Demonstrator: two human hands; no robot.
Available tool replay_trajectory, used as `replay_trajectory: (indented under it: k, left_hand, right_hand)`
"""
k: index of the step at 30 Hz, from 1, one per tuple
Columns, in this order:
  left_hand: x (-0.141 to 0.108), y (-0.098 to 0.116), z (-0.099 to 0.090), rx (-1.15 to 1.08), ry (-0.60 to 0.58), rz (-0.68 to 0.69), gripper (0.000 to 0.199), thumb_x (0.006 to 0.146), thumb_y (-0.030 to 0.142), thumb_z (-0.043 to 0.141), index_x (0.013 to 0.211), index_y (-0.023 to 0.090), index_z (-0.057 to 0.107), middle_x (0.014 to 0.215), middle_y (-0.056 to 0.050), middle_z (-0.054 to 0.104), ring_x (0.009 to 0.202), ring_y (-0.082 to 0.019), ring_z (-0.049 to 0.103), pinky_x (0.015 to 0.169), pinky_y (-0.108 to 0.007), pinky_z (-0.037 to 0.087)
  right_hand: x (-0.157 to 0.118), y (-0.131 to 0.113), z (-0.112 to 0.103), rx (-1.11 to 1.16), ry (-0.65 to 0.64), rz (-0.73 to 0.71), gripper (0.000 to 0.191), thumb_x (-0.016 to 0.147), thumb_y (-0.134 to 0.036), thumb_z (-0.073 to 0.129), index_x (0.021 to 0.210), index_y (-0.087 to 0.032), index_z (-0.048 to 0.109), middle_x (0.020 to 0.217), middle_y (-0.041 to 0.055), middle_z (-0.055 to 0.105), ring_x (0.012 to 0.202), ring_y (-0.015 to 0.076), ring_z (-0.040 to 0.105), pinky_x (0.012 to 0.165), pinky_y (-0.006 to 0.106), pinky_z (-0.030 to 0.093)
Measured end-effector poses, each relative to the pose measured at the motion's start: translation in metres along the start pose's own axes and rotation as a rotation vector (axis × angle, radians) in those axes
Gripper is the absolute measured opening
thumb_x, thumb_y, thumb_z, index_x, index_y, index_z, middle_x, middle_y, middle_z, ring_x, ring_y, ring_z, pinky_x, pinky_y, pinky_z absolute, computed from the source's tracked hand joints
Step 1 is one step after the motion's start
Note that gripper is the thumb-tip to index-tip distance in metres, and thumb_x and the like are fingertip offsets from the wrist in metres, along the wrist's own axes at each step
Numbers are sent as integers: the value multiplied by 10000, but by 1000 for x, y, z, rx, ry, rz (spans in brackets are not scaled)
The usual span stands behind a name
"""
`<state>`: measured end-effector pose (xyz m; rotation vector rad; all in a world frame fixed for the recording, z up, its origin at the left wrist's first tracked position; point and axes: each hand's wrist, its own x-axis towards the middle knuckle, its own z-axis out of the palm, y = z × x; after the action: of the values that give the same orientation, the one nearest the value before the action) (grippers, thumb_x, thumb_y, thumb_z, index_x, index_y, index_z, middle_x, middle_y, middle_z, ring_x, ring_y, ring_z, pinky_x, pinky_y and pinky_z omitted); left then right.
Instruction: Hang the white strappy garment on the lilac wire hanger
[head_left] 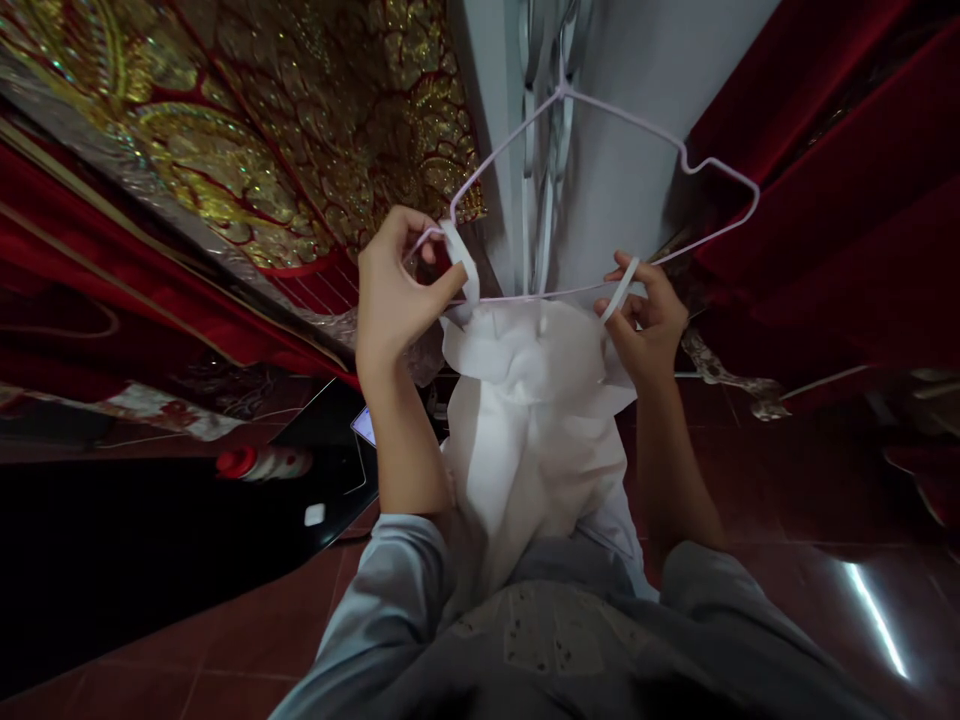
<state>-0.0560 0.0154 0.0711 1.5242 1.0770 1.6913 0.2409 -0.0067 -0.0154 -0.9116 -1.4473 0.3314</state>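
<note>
A pale pink wire hanger (562,92) hangs in front of me, its hook at the top of the head view. Below its bottom bar a white garment (517,440) drapes down towards my body. My left hand (394,290) pinches a white strap (465,262) at the hanger's left shoulder notch, the strap lying against the wire there. Over on the other side, my right hand (649,325) grips a second white strap (621,288) between thumb and fingers, close to the bar's right part. This strap is well below the right shoulder notch.
Gold sequined clothing (315,120) hangs at upper left, and dark red fabric (840,220) at right. A black table (150,560) at left bears a red-capped bottle (262,463), a small white case (315,514) and a lit phone (364,427). Red tiles (247,640) cover the floor.
</note>
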Motion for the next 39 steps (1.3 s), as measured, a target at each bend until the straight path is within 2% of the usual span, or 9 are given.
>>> replay_trajectory:
  k: [4,7,11,17,20,24,29,34,39]
  left_hand:
    - [-4,-19,7,-87,208,0,304,973,172,753,684,210,667,693,-7,593,709,-172,580,724,-323,487]
    - [-28,-37,18,-409,384,-236,389,1036,532,678,788,237,634,721,-7,651,692,-167,618,712,-319,512]
    - [-57,-44,41,-526,264,-321,660,896,916,616,902,257,576,933,-69,801,935,-236,781,819,-332,573]
    - [-51,-34,49,-391,327,-222,611,1015,828,558,813,254,498,773,-44,772,712,-197,743,753,-312,583]
    - [-43,-32,43,-404,335,-226,576,1064,743,573,775,250,503,721,-29,752,619,-173,689,707,-306,582]
    - [-39,-31,40,-434,353,-233,569,1121,649,534,726,241,507,660,-16,713,563,-155,648,651,-289,557]
    - [-40,-31,38,-455,334,-258,575,1131,638,524,730,226,506,657,-23,715,538,-138,629,647,-267,527]
    - [-40,-37,38,-469,313,-204,546,1116,637,559,763,221,532,659,-18,697,570,-149,642,674,-281,528]
    - [-58,-45,44,-437,266,-154,505,1042,705,632,893,223,655,838,-59,803,795,-209,773,845,-325,591]
  right_hand:
    - [-4,-3,0,-25,-7,7,471,933,-464,772,1385,-356,697,1190,17,738,535,48,322,457,247,271]
    - [-8,-10,7,-28,-29,35,474,949,-495,765,1395,-356,684,1234,25,740,530,47,338,471,260,283]
    - [-11,-9,11,-111,-60,-11,562,945,-590,754,1443,-356,643,1325,59,714,574,72,389,518,290,388]
    - [24,32,-47,-193,480,-190,549,949,-639,750,1396,-335,648,1294,101,672,687,134,575,598,336,498]
    - [57,34,-77,-205,336,-202,562,887,-694,807,1298,-320,724,1146,74,713,784,185,654,687,377,563]
    - [95,6,-81,-373,3,-205,423,857,-632,864,1114,-307,776,1053,66,745,1029,274,700,912,474,598]
    - [118,-22,-65,-478,40,-387,182,802,-255,825,967,-285,754,910,37,675,949,255,636,1026,504,544]
    - [91,-36,-41,-233,221,-416,172,801,-163,670,925,-261,737,853,25,646,841,200,622,797,369,509]
    - [20,-49,0,-125,-304,102,367,886,-242,717,1252,-262,719,645,-84,576,542,109,461,562,276,370]
